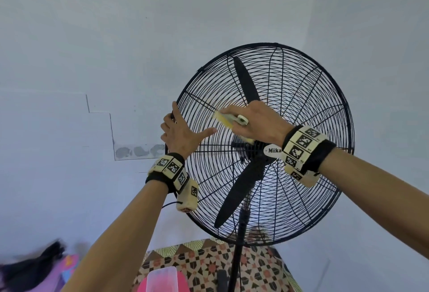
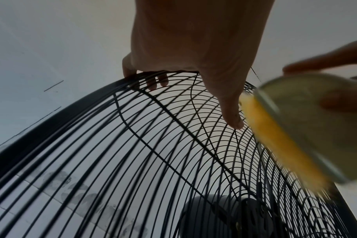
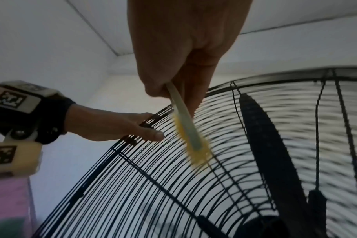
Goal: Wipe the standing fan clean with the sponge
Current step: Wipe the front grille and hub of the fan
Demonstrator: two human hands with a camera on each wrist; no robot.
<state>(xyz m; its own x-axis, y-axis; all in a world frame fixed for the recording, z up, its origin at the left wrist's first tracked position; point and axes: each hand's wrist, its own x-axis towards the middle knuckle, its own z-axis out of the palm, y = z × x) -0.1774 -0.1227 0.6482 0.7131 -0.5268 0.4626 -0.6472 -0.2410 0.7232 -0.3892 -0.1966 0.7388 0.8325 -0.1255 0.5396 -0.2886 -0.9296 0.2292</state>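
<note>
A: Entry — we have the standing fan (image 1: 264,143) in front of us, its black wire grille (image 1: 301,96) facing the head camera. Where do the hands stand?

B: Our left hand (image 1: 180,132) grips the grille's left rim; fingers hook over the edge, thumb lies out along the wires. Our right hand (image 1: 253,121) pinches the sponge (image 1: 224,119), yellow face toward the grille, upper left of the hub (image 1: 270,150).

A: Contact?

B: From the right wrist view the sponge (image 3: 189,138) looks to be touching the wires, just beside the left thumb (image 3: 153,135). It is blurred, so we judge it is mid-stroke.

A: Notes for doing this stroke well?

B: We run the sponge along the wires, not across them, so the foam does not snag. We brace the rim — the head may swivel or tip under pressure. Light pressure only; the wires are thin.

A: Progress?

B: Dust is too fine to tell here. The blades (image 1: 246,83) sit behind the grille, out of the sponge's reach.
</note>
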